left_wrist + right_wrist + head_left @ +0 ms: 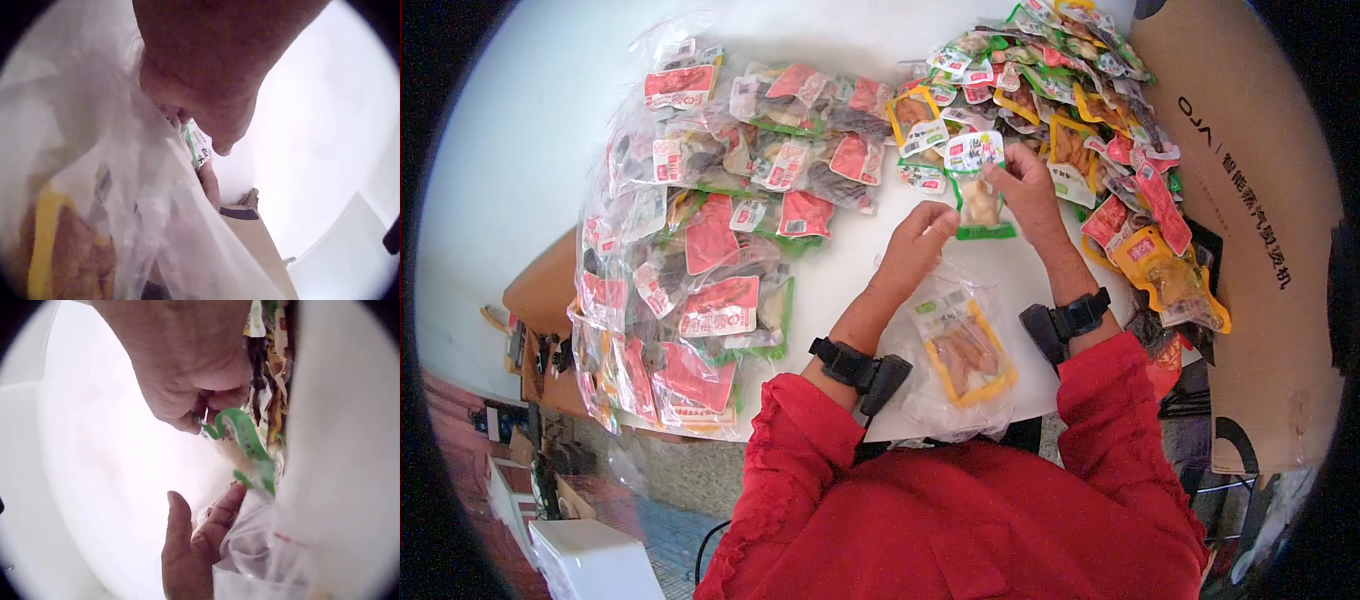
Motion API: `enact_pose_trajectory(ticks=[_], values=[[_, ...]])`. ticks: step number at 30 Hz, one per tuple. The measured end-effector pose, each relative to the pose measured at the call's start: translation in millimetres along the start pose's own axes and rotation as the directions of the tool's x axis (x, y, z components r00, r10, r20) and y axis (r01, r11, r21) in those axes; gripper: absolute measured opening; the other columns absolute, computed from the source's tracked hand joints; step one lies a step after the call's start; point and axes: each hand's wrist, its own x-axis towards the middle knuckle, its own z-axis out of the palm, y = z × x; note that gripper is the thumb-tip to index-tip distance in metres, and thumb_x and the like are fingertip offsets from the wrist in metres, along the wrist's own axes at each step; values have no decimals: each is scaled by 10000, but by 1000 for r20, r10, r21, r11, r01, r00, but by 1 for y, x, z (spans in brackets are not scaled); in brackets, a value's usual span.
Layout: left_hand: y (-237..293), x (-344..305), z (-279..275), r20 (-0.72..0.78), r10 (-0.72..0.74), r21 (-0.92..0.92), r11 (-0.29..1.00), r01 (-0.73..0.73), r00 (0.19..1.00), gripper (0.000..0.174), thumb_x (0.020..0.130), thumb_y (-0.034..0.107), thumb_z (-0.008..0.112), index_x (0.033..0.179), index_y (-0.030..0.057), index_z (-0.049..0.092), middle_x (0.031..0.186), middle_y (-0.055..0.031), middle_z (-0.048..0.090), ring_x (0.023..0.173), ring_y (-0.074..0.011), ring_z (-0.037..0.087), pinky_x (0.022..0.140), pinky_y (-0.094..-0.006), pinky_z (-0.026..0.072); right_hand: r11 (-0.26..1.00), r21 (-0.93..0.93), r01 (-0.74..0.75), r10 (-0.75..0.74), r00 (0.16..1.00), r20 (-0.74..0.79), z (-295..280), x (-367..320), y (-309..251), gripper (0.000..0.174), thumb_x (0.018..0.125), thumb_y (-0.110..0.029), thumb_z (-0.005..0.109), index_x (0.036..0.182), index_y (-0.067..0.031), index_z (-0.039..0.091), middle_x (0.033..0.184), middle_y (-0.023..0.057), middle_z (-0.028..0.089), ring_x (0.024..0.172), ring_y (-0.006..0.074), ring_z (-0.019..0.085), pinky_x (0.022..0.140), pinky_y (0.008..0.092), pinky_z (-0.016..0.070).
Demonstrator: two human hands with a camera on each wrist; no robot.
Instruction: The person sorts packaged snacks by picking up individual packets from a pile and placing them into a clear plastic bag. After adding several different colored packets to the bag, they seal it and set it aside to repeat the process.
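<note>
My right hand (1028,190) pinches the upper part of a clear food packet (978,205) with a white label and green lower edge; pale pieces show inside. Left of the packet is my left hand (918,240); in the right wrist view its thumb (178,515) stands apart from the fingers, whose tips are right at the packet's green edge (250,440). Close below the hands, a thin clear plastic bag (925,410) lies at the table's front, holding a yellow-bordered packet (970,355) of brown pieces. The bag covers much of the left wrist view.
Filled clear bags of packets (720,300) cover the left side of the white table (850,285). A heap of loose packets (1050,90) is piled at the back right. Beside it stands a large cardboard box (1230,250). A white box (595,560) is at lower left.
</note>
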Motion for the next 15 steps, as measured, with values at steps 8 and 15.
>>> enact_pose_trajectory(ticks=[8,15], values=[[-3,6,-7,57,-220,-424,878,223,974,281,838,302,513,951,45,509,675,20,492,519,-53,388,435,-191,292,860,446,-250,218,968,122,15,-15,3,92,778,-144,577,808,-60,552,706,-21,537,604,52,475,532,191,383],[-12,5,-3,41,-290,-568,781,261,956,161,792,161,581,905,46,582,723,14,554,511,-47,400,457,-185,322,741,497,-451,332,890,313,14,-21,6,140,783,-205,575,838,-76,569,730,-27,549,630,40,487,541,191,390]])
